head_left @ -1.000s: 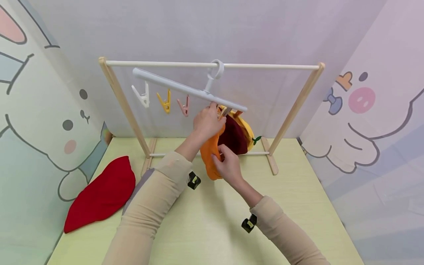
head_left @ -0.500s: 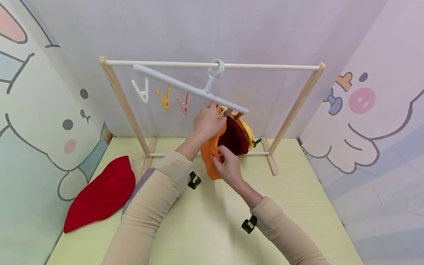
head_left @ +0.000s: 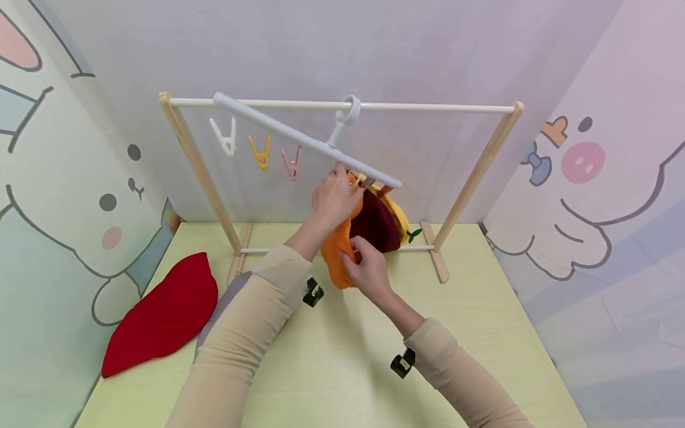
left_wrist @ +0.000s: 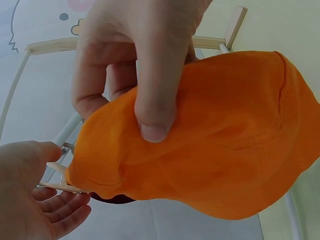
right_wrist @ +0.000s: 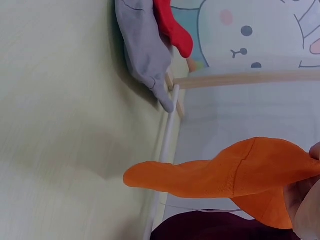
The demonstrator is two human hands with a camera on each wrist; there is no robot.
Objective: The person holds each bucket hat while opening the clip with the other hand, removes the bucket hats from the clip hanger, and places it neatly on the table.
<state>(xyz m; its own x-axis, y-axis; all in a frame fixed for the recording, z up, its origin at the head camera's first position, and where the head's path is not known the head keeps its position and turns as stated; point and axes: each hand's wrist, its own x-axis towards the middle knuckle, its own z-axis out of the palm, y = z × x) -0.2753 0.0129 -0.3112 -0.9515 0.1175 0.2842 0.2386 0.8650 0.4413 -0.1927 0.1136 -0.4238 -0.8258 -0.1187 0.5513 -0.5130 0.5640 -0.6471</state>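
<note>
An orange hat (head_left: 336, 252) hangs between my hands under the right half of a tilted white hanger (head_left: 302, 138). My left hand (head_left: 333, 199) is just below the bar, pinching a pale clothespin (left_wrist: 62, 187) at the hat's upper edge. Whether the clothespin's jaws grip the cloth, I cannot tell. Lower down, my right hand (head_left: 369, 268) holds the orange hat, its thumb (left_wrist: 156, 115) pressed on the cloth in the left wrist view. Right behind hang a maroon hat (head_left: 377, 223) and a yellow hat (head_left: 398, 217) with a green leaf; my hands partly hide their clothespins.
A wooden rack with a white rail (head_left: 439, 108) carries the hanger. White (head_left: 227, 142), yellow (head_left: 260, 156) and pink (head_left: 292, 165) clothespins dangle from its left half. A red hat (head_left: 166, 315) and a grey hat (right_wrist: 145, 50) lie on the table at the left.
The hanger has tilted further: its left end with the dangling clothespins is higher, its right end slightly lower. My hands keep almost the same places and holds.
</note>
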